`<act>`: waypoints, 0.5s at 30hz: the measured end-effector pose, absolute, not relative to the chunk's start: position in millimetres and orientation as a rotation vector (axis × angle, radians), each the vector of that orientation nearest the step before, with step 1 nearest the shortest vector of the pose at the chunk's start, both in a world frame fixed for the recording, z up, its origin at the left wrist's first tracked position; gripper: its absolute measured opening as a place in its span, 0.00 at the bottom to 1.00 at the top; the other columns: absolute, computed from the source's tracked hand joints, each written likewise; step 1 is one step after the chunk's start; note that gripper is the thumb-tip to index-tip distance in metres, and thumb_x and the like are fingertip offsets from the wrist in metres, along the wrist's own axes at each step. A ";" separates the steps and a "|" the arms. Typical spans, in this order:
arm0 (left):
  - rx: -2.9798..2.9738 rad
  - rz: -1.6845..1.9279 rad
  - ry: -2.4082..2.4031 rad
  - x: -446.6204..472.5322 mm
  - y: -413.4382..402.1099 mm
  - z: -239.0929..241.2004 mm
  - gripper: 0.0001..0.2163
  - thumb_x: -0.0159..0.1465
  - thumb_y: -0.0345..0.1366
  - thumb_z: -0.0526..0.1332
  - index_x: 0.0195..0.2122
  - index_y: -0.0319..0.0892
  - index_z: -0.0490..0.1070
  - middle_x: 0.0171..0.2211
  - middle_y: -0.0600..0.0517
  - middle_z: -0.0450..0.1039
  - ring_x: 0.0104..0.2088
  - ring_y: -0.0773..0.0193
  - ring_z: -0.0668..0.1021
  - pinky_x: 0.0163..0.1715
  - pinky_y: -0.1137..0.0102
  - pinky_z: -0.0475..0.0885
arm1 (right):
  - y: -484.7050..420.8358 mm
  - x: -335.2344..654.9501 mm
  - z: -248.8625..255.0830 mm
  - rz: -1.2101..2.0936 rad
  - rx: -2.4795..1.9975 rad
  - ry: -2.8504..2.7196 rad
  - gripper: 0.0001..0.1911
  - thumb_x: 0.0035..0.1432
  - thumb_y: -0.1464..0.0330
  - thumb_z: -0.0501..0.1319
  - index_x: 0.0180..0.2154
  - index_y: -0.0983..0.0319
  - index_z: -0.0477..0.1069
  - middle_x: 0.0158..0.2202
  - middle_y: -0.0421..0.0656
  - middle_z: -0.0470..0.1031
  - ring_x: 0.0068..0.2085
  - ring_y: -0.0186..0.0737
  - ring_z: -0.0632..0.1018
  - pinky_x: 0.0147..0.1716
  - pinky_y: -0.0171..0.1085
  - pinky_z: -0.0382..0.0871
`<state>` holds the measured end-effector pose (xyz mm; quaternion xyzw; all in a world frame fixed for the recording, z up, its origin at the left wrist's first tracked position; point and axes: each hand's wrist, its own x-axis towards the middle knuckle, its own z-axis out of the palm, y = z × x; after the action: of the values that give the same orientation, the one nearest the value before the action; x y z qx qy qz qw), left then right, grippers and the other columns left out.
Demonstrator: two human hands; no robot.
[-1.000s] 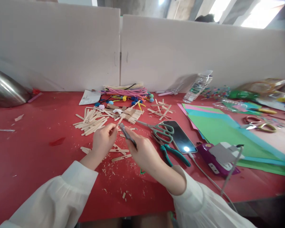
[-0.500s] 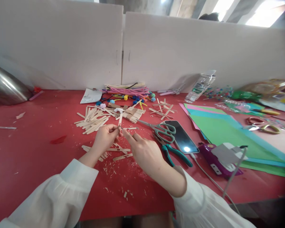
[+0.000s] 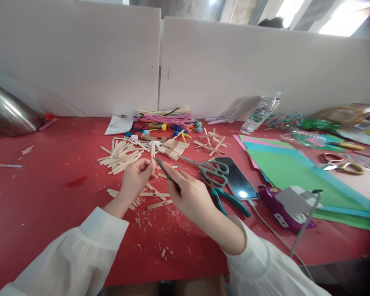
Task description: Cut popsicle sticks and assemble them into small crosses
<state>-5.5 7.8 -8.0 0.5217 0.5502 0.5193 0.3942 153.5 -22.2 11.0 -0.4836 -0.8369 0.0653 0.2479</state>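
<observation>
Behind the red table (image 3: 64,213), two white panels (image 3: 74,57) are set side by side. One wooden stick (image 3: 153,152) is pinched between the closed fingertips of the left hand (image 3: 137,179), its far end raised above them. One cutter (image 3: 167,171) (dark along its handle) is gripped by the curled right hand (image 3: 189,193), its tip held just beside the stick.

Beyond the left hand, a loose pile of sticks (image 3: 123,158), too jumbled to be counted, is spread; nearer, notched sticks (image 3: 159,204) and shavings (image 3: 163,252) are scattered. To the right, two pairs of scissors (image 3: 203,165), one phone (image 3: 237,176) and one pair of teal-handled pliers (image 3: 232,202) are laid. One clear bottle (image 3: 259,115) is placed near the panels; whether liquid is contained cannot be told. One steel vessel (image 3: 12,109) is cut off at the left edge, its inside hidden.
</observation>
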 end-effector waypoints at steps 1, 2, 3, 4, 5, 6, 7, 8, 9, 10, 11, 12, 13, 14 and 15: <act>1.323 1.321 1.398 -5.3 7.6 -8.3 0.09 0.53 0.41 0.60 0.23 0.40 0.66 0.18 0.57 0.69 0.19 0.69 0.75 0.23 0.75 0.71 | -22.9 153.3 10.8 0.172 -1.312 -2.280 0.27 0.55 0.73 0.48 0.57 0.61 0.60 0.33 0.45 0.74 0.28 0.36 0.74 0.24 0.31 0.65; 1.326 1.325 1.401 -5.1 7.5 -8.7 0.09 0.53 0.41 0.59 0.23 0.40 0.67 0.18 0.57 0.69 0.19 0.69 0.75 0.24 0.75 0.71 | -23.4 153.1 10.6 0.168 -1.310 -2.280 0.27 0.54 0.73 0.48 0.57 0.61 0.60 0.33 0.45 0.74 0.27 0.36 0.74 0.23 0.31 0.65; 1.335 1.326 1.401 -4.8 7.3 -8.9 0.09 0.53 0.41 0.59 0.24 0.40 0.67 0.19 0.57 0.70 0.19 0.68 0.76 0.24 0.75 0.72 | -23.8 153.0 10.6 0.167 -1.311 -2.280 0.27 0.54 0.74 0.48 0.57 0.61 0.59 0.33 0.45 0.74 0.27 0.36 0.74 0.23 0.31 0.64; 1.348 1.328 1.400 -4.5 7.0 -9.1 0.09 0.53 0.41 0.59 0.25 0.40 0.68 0.19 0.56 0.70 0.20 0.68 0.76 0.24 0.75 0.72 | -24.0 152.9 10.7 0.168 -1.313 -2.279 0.28 0.54 0.74 0.48 0.57 0.61 0.59 0.33 0.45 0.74 0.26 0.36 0.74 0.22 0.31 0.64; 1.363 1.330 1.399 -4.2 6.7 -9.3 0.09 0.53 0.41 0.59 0.26 0.40 0.68 0.20 0.56 0.71 0.20 0.68 0.76 0.25 0.75 0.72 | -24.0 152.8 10.8 0.172 -1.314 -2.279 0.28 0.54 0.74 0.48 0.57 0.61 0.59 0.33 0.46 0.74 0.26 0.36 0.74 0.22 0.31 0.64; 1.379 1.329 1.398 -3.9 6.3 -9.4 0.09 0.54 0.41 0.59 0.26 0.40 0.68 0.20 0.56 0.71 0.21 0.68 0.77 0.25 0.75 0.72 | -24.0 152.7 10.8 0.181 -1.312 -2.279 0.28 0.54 0.74 0.48 0.58 0.62 0.59 0.34 0.46 0.74 0.27 0.36 0.74 0.23 0.31 0.64; 1.397 1.327 1.399 -3.6 6.0 -9.5 0.09 0.54 0.41 0.59 0.26 0.41 0.68 0.21 0.56 0.72 0.21 0.68 0.77 0.24 0.75 0.71 | -23.9 152.7 10.7 0.195 -1.305 -2.281 0.28 0.54 0.74 0.48 0.58 0.63 0.58 0.34 0.47 0.74 0.27 0.36 0.74 0.23 0.31 0.65; 1.414 1.322 1.407 -3.5 5.7 -9.7 0.08 0.54 0.41 0.59 0.26 0.41 0.68 0.21 0.56 0.72 0.21 0.67 0.77 0.24 0.75 0.71 | -23.8 152.6 10.5 0.214 -1.294 -2.283 0.28 0.54 0.74 0.48 0.58 0.63 0.58 0.35 0.47 0.74 0.28 0.37 0.74 0.24 0.32 0.65; 1.433 1.315 1.418 -3.5 5.5 -9.9 0.08 0.55 0.41 0.58 0.26 0.41 0.68 0.21 0.56 0.72 0.21 0.67 0.77 0.24 0.76 0.71 | -23.7 152.4 10.3 0.238 -1.283 -2.282 0.28 0.54 0.74 0.48 0.58 0.64 0.58 0.35 0.48 0.74 0.29 0.37 0.75 0.25 0.32 0.66; 1.453 1.311 1.434 -3.6 5.5 -10.2 0.08 0.55 0.40 0.58 0.26 0.41 0.68 0.21 0.56 0.72 0.22 0.67 0.77 0.24 0.76 0.70 | -23.6 152.3 9.9 0.265 -1.273 -2.278 0.27 0.55 0.74 0.47 0.58 0.65 0.58 0.35 0.49 0.75 0.29 0.38 0.75 0.26 0.33 0.66; 1.476 1.307 1.453 -3.9 5.6 -10.6 0.08 0.55 0.40 0.58 0.26 0.41 0.68 0.21 0.56 0.72 0.22 0.67 0.78 0.24 0.76 0.70 | -23.6 152.3 9.7 0.292 -1.262 -2.269 0.27 0.55 0.74 0.47 0.58 0.65 0.58 0.35 0.49 0.75 0.30 0.38 0.75 0.26 0.33 0.67; 1.501 1.304 1.473 -4.3 5.8 -11.0 0.08 0.56 0.40 0.57 0.26 0.41 0.68 0.21 0.56 0.72 0.22 0.66 0.78 0.24 0.76 0.70 | -23.7 152.3 9.5 0.319 -1.253 -2.256 0.27 0.55 0.74 0.47 0.58 0.65 0.57 0.35 0.49 0.75 0.30 0.38 0.75 0.27 0.34 0.67; 1.524 1.303 1.492 -4.7 6.0 -11.4 0.07 0.56 0.39 0.57 0.26 0.42 0.67 0.21 0.56 0.72 0.22 0.66 0.78 0.24 0.75 0.69 | -23.7 152.3 9.5 0.346 -1.244 -2.244 0.27 0.55 0.74 0.47 0.58 0.65 0.57 0.35 0.49 0.75 0.29 0.38 0.75 0.27 0.34 0.67; 1.544 1.303 1.508 -5.1 6.2 -11.9 0.07 0.56 0.39 0.57 0.25 0.42 0.67 0.21 0.56 0.72 0.22 0.66 0.78 0.24 0.75 0.69 | -23.8 152.4 9.7 0.372 -1.237 -2.234 0.27 0.55 0.74 0.47 0.58 0.64 0.57 0.35 0.49 0.75 0.29 0.38 0.75 0.27 0.34 0.67; 1.561 1.303 1.521 -5.5 6.4 -12.3 0.07 0.56 0.39 0.57 0.25 0.42 0.67 0.21 0.56 0.72 0.23 0.66 0.78 0.24 0.75 0.69 | -24.0 152.6 10.2 0.397 -1.233 -2.225 0.27 0.55 0.74 0.47 0.58 0.64 0.57 0.35 0.49 0.75 0.28 0.37 0.74 0.26 0.33 0.66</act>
<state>-5.5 6.4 -12.3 0.5870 0.5721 0.4901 0.2964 152.6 -24.0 10.2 -0.4597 -0.8298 0.1482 0.2797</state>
